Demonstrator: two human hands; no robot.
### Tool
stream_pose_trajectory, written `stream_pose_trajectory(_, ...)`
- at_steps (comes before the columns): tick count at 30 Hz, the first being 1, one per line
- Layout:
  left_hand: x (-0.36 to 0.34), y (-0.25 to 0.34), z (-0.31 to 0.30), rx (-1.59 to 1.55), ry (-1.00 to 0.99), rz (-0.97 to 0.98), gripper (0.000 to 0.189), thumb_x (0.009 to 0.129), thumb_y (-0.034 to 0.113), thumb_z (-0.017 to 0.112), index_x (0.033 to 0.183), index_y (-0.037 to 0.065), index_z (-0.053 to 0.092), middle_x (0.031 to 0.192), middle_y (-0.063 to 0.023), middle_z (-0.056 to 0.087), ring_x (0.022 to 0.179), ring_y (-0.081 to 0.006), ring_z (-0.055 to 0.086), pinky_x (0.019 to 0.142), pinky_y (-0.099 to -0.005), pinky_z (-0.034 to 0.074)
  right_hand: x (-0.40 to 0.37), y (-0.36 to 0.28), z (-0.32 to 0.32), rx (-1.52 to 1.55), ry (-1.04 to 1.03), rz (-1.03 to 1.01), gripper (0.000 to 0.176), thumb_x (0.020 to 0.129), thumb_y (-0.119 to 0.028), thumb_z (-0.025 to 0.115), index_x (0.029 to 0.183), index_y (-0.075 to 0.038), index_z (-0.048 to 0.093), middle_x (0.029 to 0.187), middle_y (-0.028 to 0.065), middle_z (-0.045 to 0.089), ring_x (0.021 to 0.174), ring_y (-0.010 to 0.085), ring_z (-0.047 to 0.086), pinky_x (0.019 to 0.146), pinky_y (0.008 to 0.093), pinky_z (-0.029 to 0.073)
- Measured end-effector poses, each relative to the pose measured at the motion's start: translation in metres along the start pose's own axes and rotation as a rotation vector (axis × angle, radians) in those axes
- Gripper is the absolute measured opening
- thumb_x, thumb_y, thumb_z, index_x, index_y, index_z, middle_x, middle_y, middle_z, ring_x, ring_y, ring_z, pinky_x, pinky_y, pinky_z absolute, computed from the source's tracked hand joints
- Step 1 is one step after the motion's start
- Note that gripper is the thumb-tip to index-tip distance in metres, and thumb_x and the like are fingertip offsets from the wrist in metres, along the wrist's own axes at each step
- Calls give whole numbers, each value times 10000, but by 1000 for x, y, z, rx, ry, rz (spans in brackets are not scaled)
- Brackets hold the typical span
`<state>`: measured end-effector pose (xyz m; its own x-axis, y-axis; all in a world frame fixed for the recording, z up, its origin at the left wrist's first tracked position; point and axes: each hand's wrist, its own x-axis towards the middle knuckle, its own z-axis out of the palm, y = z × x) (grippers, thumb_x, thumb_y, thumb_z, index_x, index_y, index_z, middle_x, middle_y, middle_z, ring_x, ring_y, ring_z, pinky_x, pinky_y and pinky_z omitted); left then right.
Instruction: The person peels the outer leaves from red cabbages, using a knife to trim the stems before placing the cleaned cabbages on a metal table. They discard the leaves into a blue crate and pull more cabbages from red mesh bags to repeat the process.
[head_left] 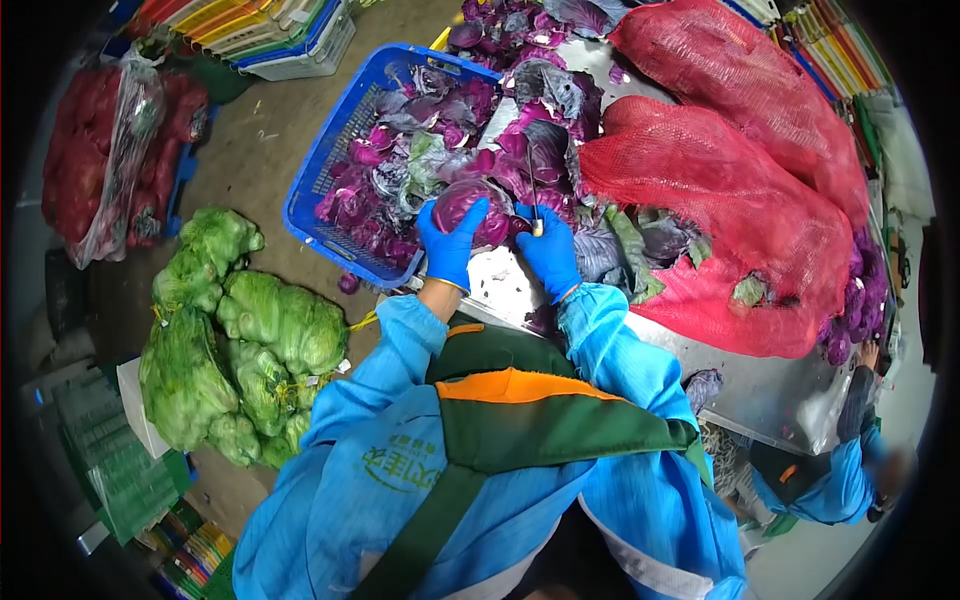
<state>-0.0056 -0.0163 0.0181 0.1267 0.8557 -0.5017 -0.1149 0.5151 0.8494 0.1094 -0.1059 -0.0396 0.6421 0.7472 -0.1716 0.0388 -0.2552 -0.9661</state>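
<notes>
A round red cabbage [470,208] is gripped by my left hand [449,245], in a blue glove, with the thumb along its near side. My right hand [549,254], gloved the same way, is closed around a knife [537,222] whose light handle end shows and whose thin blade points away from me. The knife is just right of the cabbage. Beneath and beyond the cabbage, a blue plastic basket [309,187] holds many loose purple leaves. More red cabbage leaves [548,150] lie heaped on the metal table [497,283].
Red mesh sacks [715,170] lie on the table at right. Bags of green vegetables [245,335] sit on the floor at left, with more red sacks [78,150] behind. Stacked crates [285,35] stand at the back. Another person [835,470] works at far right.
</notes>
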Motion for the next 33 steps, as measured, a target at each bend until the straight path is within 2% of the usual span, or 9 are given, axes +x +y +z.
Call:
stream_pose_trajectory(6,25,-36,-19,70,-42,154,785,688,174,856,1299,83,372,1218,-114,499,1067,-220,554,899,-345,505,-4,-28,-2,-116,-17,2,487,739,-267,799,1110,0,632,1017,141,688,847,176,646,777,297,502)
stream_pose_trajectory(10,16,-10,-27,-69,-218,32,811,687,163,857,1325,70,365,1228,-106,496,1100,-208,530,917,-335,487,9,-19,-10,107,-107,96,268,790,-175,754,985,-12,667,828,63,685,737,119,617,701,278,502)
stream_pose_trajectory(13,20,-9,-40,-2,-274,46,806,696,166,850,1332,70,365,1222,-105,503,1093,-200,533,916,-333,486,17,-22,-20,210,93,112,137,815,-130,731,856,-21,659,743,27,656,660,79,560,617,273,472)
stream_pose_trajectory(16,20,-6,-36,63,-300,90,819,683,178,860,1328,63,368,1219,-109,500,1093,-201,530,922,-331,482,11,-33,-27,-79,27,-199,342,796,-175,753,1066,-1,637,975,118,697,841,165,659,726,308,516)
stream_pose_trajectory(18,19,-14,-34,93,-292,107,830,674,186,866,1325,56,368,1220,-113,496,1096,-200,525,927,-330,479,-8,-76,-17,-106,-84,-60,485,759,-257,783,1137,-4,613,1087,169,670,936,210,669,784,328,521)
stream_pose_trajectory(23,22,-19,-36,212,-299,223,898,631,217,894,1322,21,355,1250,-128,459,1130,-214,496,981,-343,437,4,-50,-12,-257,-120,-17,343,723,-272,748,964,-40,675,757,149,665,665,275,656,637,372,511)
stream_pose_trajectory(27,30,-26,-43,232,-350,215,929,633,223,892,1349,28,334,1272,-129,438,1161,-223,472,997,-348,426,9,-23,-15,-514,-74,-72,289,740,-233,742,943,-38,676,740,129,671,641,214,647,624,344,512)
stream_pose_trajectory(29,23,-21,-41,230,-345,236,931,635,224,890,1354,30,331,1282,-128,431,1170,-226,465,1001,-353,423,3,-27,-14,-62,-44,47,239,752,-184,741,927,-32,681,737,95,676,649,142,630,616,307,508)
stream_pose_trajectory(33,14,-24,-41,314,-350,364,948,637,237,886,1370,30,321,1308,-132,409,1195,-242,449,1021,-368,401,5,-51,-16,26,-121,134,208,749,-162,734,892,-19,685,740,87,676,664,114,621,615,285,502)
